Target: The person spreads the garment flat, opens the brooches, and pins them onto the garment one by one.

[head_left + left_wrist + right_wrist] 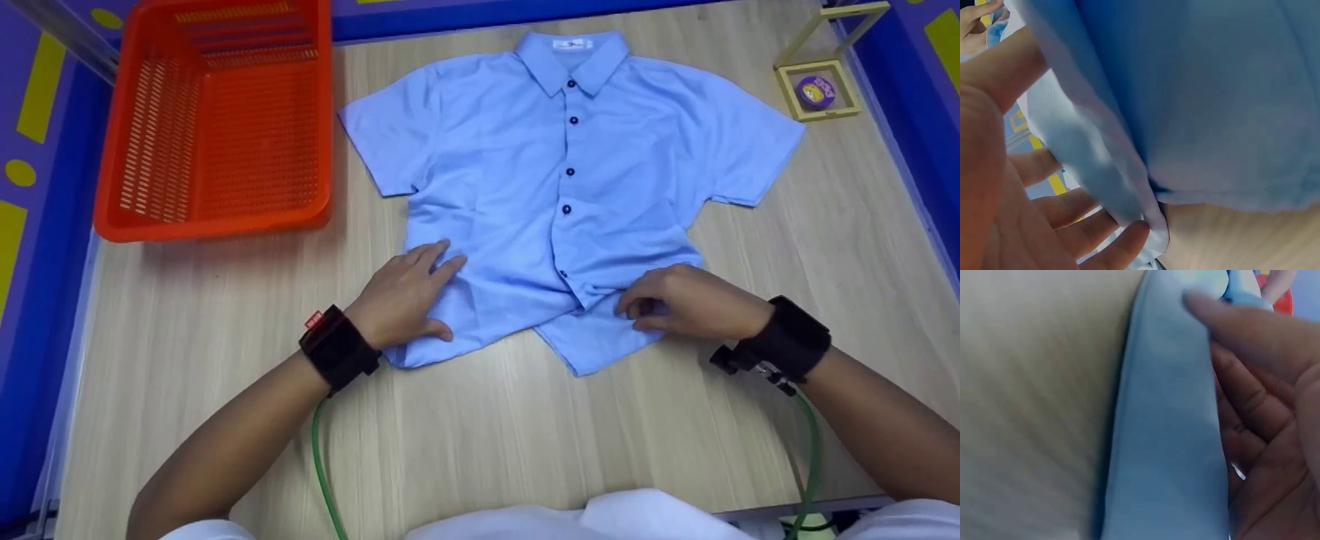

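A light blue short-sleeved button-up shirt [495, 165] lies front up, collar away from me, its dark buttons fastened down the middle. My left hand [405, 292] rests on its lower left side, fingers spread, thumb near the hem. In the left wrist view, those fingers [1081, 205] lie along a fold of the cloth. My right hand [686, 300] is at the lower right edge, fingers curled, holding cloth there. The right wrist view has its thumb [1247, 332] in front of the shirt [1168, 416], the other fingers partly behind it. The lower front is creased and skewed.
An orange plastic basket [217, 229] stands at the left back of the wooden table [480, 435]. At the right back is a small open yellow-framed box [821, 116] with a round purple item [815, 91] inside. Green cables [319, 450] run from the wrist straps.
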Demonstrator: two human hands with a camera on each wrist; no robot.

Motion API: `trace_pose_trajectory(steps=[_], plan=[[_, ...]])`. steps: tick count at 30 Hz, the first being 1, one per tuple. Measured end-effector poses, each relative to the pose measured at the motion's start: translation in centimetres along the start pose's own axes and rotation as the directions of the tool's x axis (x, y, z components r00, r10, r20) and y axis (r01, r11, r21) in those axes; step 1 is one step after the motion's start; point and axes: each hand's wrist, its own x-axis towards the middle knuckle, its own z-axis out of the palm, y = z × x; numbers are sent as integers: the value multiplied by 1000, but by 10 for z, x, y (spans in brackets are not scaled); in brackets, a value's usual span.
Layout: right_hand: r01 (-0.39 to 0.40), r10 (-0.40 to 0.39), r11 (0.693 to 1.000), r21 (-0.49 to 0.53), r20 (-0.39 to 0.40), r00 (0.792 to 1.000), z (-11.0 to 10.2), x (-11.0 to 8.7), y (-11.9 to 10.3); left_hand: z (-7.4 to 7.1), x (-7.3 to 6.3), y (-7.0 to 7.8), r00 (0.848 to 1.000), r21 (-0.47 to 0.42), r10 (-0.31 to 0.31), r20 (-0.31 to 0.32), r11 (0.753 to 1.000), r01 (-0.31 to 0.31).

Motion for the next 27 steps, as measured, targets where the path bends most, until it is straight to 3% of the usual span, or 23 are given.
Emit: trace_pose_trajectory(steps=[6,21,27], plan=[[-11,10,999,33,27,1000,-7,-14,8,-1,-1,-3,999,-21,-36,14,999,36],[-83,83,996,-13,-51,995,-30,-56,19,-8,-7,-14,993,-19,-105,49,994,106],[-145,145,989,5,-74,987,-32,-60,21,-10,-5,-20,992,-21,-129,-6,992,128]])
